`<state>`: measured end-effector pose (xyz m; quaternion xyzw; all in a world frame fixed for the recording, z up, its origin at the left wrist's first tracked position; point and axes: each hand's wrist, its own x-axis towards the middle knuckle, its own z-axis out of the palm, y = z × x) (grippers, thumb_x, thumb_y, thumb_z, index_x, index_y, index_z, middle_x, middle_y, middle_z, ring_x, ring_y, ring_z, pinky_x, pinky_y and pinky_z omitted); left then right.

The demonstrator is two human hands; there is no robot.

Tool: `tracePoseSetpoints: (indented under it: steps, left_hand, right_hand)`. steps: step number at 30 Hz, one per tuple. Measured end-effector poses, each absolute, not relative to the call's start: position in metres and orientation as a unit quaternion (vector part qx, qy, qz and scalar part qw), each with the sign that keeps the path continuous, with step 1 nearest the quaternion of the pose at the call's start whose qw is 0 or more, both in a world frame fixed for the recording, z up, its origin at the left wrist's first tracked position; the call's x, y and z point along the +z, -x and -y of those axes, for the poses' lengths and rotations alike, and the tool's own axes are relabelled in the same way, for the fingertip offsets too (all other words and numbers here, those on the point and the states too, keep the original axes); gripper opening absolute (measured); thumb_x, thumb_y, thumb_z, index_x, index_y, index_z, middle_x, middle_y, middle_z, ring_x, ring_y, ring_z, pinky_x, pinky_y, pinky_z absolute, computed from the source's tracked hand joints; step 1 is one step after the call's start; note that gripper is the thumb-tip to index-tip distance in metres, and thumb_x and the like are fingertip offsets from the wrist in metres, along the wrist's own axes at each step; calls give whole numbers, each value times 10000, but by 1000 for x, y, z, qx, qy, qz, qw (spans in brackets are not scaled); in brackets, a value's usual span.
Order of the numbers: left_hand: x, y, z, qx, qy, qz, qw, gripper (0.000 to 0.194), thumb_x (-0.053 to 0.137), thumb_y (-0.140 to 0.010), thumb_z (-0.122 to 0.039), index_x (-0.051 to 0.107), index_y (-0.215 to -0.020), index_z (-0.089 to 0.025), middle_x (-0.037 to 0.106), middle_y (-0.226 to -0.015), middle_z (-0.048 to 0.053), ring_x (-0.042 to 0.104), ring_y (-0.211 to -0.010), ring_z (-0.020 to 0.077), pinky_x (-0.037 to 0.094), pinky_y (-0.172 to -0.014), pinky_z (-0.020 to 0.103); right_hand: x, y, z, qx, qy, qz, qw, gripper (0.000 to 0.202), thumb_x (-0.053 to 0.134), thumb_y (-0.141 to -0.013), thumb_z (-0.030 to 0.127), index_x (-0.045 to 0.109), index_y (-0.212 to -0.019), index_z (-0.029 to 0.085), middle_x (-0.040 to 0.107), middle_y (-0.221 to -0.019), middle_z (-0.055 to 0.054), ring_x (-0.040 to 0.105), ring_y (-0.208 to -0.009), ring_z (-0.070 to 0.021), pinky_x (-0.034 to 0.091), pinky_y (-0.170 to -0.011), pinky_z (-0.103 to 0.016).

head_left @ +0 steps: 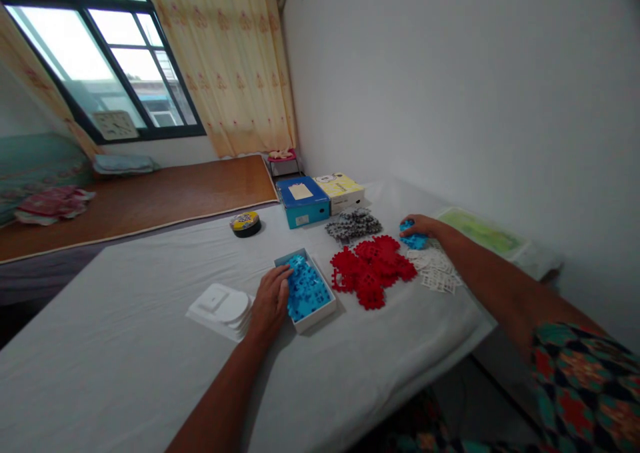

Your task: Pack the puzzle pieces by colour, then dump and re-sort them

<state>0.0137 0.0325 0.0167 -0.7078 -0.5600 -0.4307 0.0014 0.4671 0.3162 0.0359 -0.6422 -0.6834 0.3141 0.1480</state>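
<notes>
My left hand (271, 298) rests along the left side of a small white open box (314, 319), its fingers laid out over the rim and the blue pieces. Blue interlocking plastic pieces (307, 290) fill that box. On the far right, my right hand (421, 226) has its fingers curled around more blue plastic pieces (414, 240). Just below them lie small white lattice-like pieces (440, 271). Between my hands spreads a pile of red interlocking pieces (371, 266), with grey pieces (353, 225) behind it.
White flat plates (223, 304) lie stacked left of my left hand. A black and yellow round tin (245, 224), a blue box (303, 200) and a yellow box (341, 190) stand farther back. A clear bag with green contents (483, 232) lies by the wall, beyond my right forearm.
</notes>
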Motion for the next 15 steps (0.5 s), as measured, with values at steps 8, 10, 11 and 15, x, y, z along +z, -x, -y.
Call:
tracePoseSetpoints:
  steps: [8, 10, 11, 15]
  left_hand:
    - [13, -12, -35, -430, 714, 553, -1, 396, 317, -996, -368, 624, -1184, -202, 623, -1238, 91, 525, -1206, 213, 416, -1079, 486]
    - [14, -15, -34, -431, 714, 551, 2, 389, 322, -996, -360, 620, -1189, -200, 622, -1235, 95, 525, -1205, 212, 415, -1079, 481]
    - [15, -16, -33, -432, 715, 550, 3, 389, 322, -996, -356, 616, -1195, -198, 620, -1238, 98, 523, -1207, 211, 413, -1080, 478]
    - [16, -21, -32, -433, 710, 555, 3, 400, 315, -997, -345, 578, -1250, -180, 595, -1280, 114, 502, -1232, 212, 387, -1103, 471]
  right_hand:
    - [75, -462, -294, 380, 650, 615, 233, 722, 871, -573, 339, 590, -1212, 155, 684, -1105, -142, 678, -807, -216, 577, -635, -295]
    - [94, -446, -287, 412, 619, 622, 245, 737, 871, -578, 347, 576, -1230, 166, 676, -1120, -153, 679, -798, -215, 584, -639, -306]
    - [102, -433, -282, 427, 595, 633, 250, 739, 874, -573, 347, 579, -1228, 172, 666, -1140, -159, 678, -810, -217, 587, -649, -311]
    - [123, -349, -250, 485, 469, 695, 248, 721, 882, -528, 334, 607, -1184, 217, 622, -1203, -125, 659, -886, -224, 590, -687, -320]
